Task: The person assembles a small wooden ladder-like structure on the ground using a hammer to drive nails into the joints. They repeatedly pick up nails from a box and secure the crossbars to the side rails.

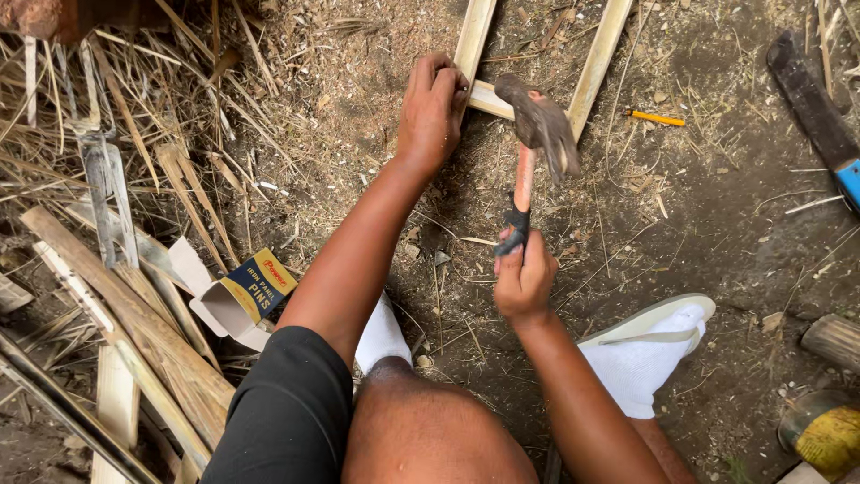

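My right hand (524, 278) grips the wooden handle of a claw hammer (536, 134), whose blurred metal head is raised over a pale wooden frame (591, 67). My left hand (433, 108) rests with curled fingers on the joint where the frame's left slat (473, 36) meets its cross piece (488, 99). Whether the fingers pinch a nail is hidden. The frame lies flat on bare dirt at the top centre.
An open blue and yellow cardboard box (237, 300) lies at the left beside loose wooden slats (134, 323) and dry straw. A yellow pencil (656, 117) and a dark blade with a blue handle (820, 112) lie at the right. My white-socked foot in a sandal (649, 345) and a tin (824, 435) sit lower right.
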